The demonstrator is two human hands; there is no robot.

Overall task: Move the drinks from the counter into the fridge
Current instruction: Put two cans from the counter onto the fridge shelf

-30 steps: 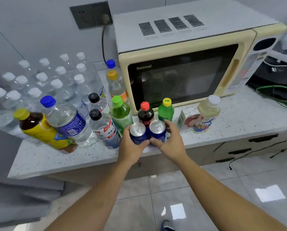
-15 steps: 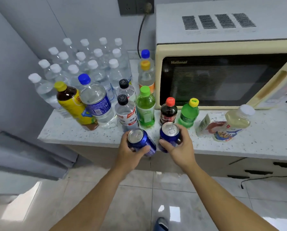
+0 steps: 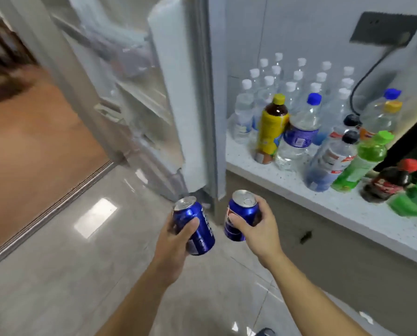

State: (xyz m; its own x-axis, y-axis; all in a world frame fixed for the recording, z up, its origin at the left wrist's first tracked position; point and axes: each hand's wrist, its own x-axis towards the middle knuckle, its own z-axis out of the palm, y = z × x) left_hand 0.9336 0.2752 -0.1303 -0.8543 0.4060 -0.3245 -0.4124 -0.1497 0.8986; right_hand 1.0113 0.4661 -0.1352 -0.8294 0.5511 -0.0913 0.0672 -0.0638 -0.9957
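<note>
Head view: our left hand (image 3: pixel 176 235) grips one blue can (image 3: pixel 195 226) and our right hand (image 3: pixel 259 229) grips another blue can (image 3: pixel 242 215). We hold both over the floor, off the tabletop's (image 3: pixel 324 202) front edge, near the open fridge (image 3: pixel 178 93).

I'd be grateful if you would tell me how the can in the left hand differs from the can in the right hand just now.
The left hand's can tilts, its top leaning left toward the fridge; the right hand's can stands nearly upright. The left hand wraps its can low, thumb across the front; the right hand grips its can from the right side. Both are blue, unopened and off the counter.
</note>
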